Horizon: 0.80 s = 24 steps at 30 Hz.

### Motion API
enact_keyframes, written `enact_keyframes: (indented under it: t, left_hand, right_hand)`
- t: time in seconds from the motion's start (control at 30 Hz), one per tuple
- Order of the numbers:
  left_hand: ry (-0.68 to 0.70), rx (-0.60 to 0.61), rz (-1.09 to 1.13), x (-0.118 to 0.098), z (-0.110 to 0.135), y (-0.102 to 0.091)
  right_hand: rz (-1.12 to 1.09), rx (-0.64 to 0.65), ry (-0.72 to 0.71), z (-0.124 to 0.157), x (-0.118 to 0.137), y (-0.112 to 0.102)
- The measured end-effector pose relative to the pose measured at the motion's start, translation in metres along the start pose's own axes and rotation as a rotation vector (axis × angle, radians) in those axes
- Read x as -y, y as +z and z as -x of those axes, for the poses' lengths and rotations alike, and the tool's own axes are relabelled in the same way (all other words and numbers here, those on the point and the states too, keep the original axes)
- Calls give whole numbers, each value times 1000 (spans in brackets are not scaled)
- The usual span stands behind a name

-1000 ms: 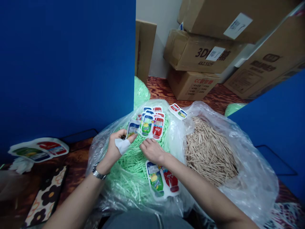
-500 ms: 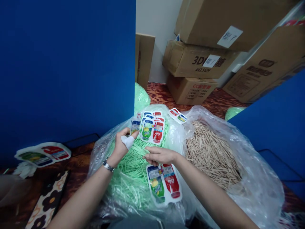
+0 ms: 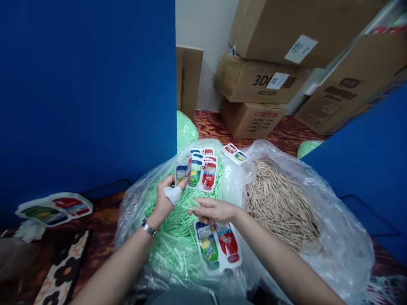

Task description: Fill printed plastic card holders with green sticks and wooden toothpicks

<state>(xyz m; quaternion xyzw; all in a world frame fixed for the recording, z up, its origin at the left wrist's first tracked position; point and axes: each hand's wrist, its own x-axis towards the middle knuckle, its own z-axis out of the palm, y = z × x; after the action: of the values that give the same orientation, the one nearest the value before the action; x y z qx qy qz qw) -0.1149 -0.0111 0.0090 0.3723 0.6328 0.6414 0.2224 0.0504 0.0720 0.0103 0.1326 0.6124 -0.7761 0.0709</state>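
Note:
My left hand [image 3: 167, 197], a white patch at its thumb, is closed on a soda-print packet [image 3: 182, 173] held upright. My right hand [image 3: 214, 210] pinches a few thin green sticks [image 3: 192, 206] just above the pile of green sticks [image 3: 174, 243] in a clear plastic bag. Several blue-green and red packets printed Sprite and Cola [image 3: 209, 176] lie overlapped on the far side of that pile, beside the left hand's packet. Another, larger-looking Sprite and Cola packet [image 3: 218, 250] rests on the bag below my right hand, partly covered by it.
To the right stands a clear bag of tan sticks [image 3: 280, 207], with a small packet [image 3: 234, 153] at its far left edge. Cardboard boxes [image 3: 263, 80] are stacked behind. Blue panels [image 3: 89, 93] flank both sides. At left lie another packet [image 3: 54, 209] and a flower-patterned item [image 3: 65, 269].
My left hand has raised its packet slightly and shifted it right, so more of the packet shows. The right hand stays almost in place. The view has turned a little.

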Motion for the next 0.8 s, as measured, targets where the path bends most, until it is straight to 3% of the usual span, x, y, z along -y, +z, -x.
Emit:
enact_keyframes:
  t: [0.17, 0.27, 0.43, 0.57, 0.7, 0.8]
  left_hand:
    - [-82, 71, 51, -1, 4, -8]
    - [-55, 138, -31, 4, 18, -3]
    - [175, 195, -241, 10, 37, 8]
    - [299, 216, -346, 7, 41, 12]
    - [374, 206, -383, 3, 43, 14]
    - [422, 198, -391, 2, 44, 14]
  right_hand:
    - [-430, -530, -287, 5, 22, -3]
    - [-521, -706, -549, 4, 49, 2]
    - [-333, -884, -836, 3, 84, 21]
    - [-154, -923, -953, -2, 87, 33]
    - [-30, -887, -932, -8, 74, 40]
    - [125, -932, -882, -8, 63, 44]
